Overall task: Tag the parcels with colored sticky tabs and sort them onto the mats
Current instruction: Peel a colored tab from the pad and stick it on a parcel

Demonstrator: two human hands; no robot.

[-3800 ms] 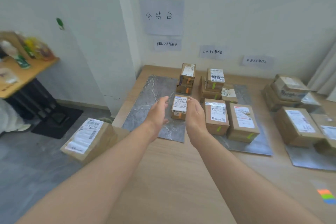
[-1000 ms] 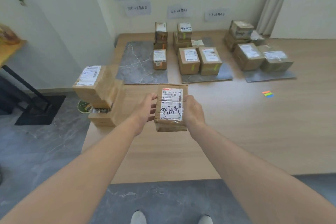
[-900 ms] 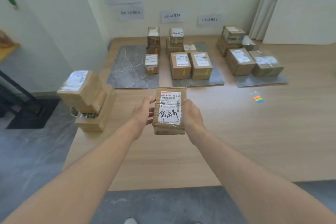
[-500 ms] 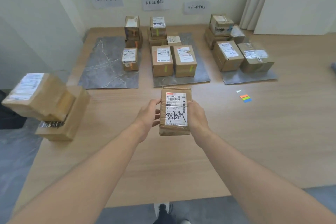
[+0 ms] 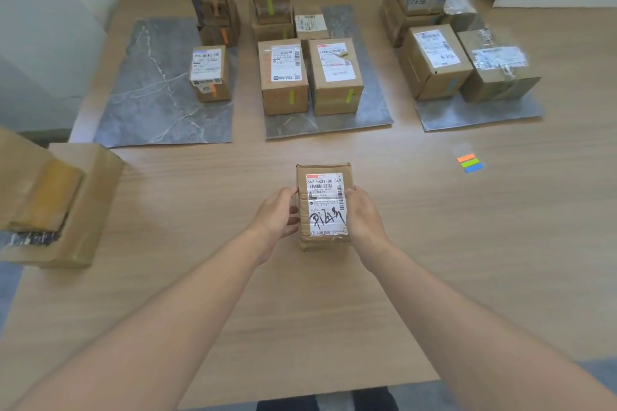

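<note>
Both hands have left the small box on the left mat and now hold a different parcel over the middle of the desk, lower and nearer the desktop than half a second ago. Whether its underside touches the wood cannot be told.

With both forearms stretched forward, the left hand grips the parcel's left side, fingers curled against the cardboard and thumb near the upper edge. The right hand clasps the right side with its thumb beside the label; its fingers are hidden behind the box.

The parcel's white shipping label faces up. It has a red strip on top, the printed code "642 H431-00 049", barcodes, and large black marker handwriting that is too loose to read.

A pad of sticky tabs in orange, green and blue lies on the bare wood towards the desk's right edge, well apart from the hands. Three grey marbled mats line the far edge. Labelled boxes along the left mat's right edge carry orange tabs, those on the middle mat carry green ones, and one carton on the right mat shows a blue tab. Untagged brown cartons are stacked at the desk's left edge. A pale wall stands behind the desk.
</note>
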